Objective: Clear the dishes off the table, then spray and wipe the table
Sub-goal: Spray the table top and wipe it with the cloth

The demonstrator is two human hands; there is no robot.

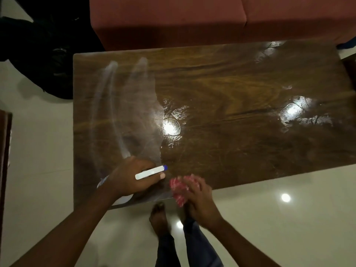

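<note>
the brown table [221, 89] is wet and shiny. near its front edge, my left hand [129, 178] grips a white spray bottle [151, 172], and my right hand [200, 197] squeezes a red cloth [178, 189].

the table [231, 83] lies open (sofa [192, 20] along its far edge).

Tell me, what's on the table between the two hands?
Nothing: only bare wet table separates the left hand, holding the spray bottle, from the right hand with the cloth.

no readable text, labels, brands or numbers anywhere, white spray bottle [149, 172] unmarked
</note>
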